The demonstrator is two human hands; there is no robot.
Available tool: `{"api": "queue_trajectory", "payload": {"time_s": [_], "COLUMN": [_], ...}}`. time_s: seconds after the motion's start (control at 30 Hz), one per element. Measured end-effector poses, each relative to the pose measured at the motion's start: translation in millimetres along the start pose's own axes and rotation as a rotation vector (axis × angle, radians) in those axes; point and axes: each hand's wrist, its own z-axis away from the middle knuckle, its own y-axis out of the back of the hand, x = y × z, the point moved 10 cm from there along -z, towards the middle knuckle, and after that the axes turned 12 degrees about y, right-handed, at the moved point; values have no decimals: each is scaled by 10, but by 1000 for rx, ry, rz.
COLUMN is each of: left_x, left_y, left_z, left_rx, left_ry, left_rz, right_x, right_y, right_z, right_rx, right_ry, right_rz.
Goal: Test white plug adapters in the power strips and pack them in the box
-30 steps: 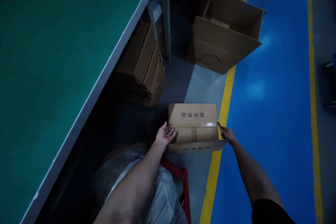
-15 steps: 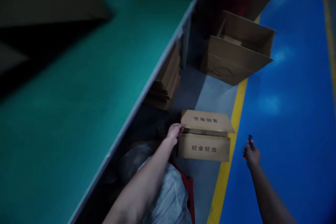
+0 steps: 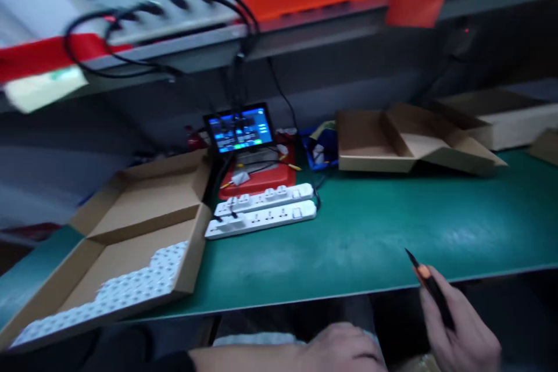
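My right hand [image 3: 464, 331] is closed round a utility knife [image 3: 433, 290] with a black and orange handle. Its dark pointed tip is directed up and left, over the front edge of the green table [image 3: 349, 244]. Low in the middle, my left hand [image 3: 344, 349] lies below the table edge with its back upward. The fingers of that hand are mostly hidden by the bottom of the picture. Just behind it is a partly covered pale strip [image 3: 257, 338].
An open cardboard box [image 3: 143, 197] with small white pieces in rows stands at left. Two white power strips [image 3: 265, 218] lie mid-table, before a lit screen [image 3: 239, 128]. Open cardboard trays [image 3: 375, 139] stand at back right. A cable-hung shelf [image 3: 322, 40] crosses above.
The view has swung from the floor and aisle to the table. My left hand was at a carton on the floor and is now away from it. My right hand still holds the knife.
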Motion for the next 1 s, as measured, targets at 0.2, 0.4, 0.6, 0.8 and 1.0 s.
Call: {"api": "queue_trajectory", "payload": {"time_s": [0.2,0.4,0.6,0.8,1.0], "left_x": [-416,-722,-762,-627,-537], "left_y": [1964,2176,2060,2025,1748], "left_z": [1369,1907,1822,1781,1443], "left_rx": [644,874,915,738,584], "left_ry": [229,327,330,347,225], "left_rz": [-317,-517,-587,-571,-364], "right_x": [-1073,-2106,-2259,-1127,675], "right_y": [-2014,-3668,-3763,-1586,84], "right_z": [-2147,-3228,-3345,-1776,2246], "right_rx": [-529,-826,-712,-92,-448], "right_ry": [266,428,393,216,-989], "right_rz": [-32,58,1,-179,128]}}
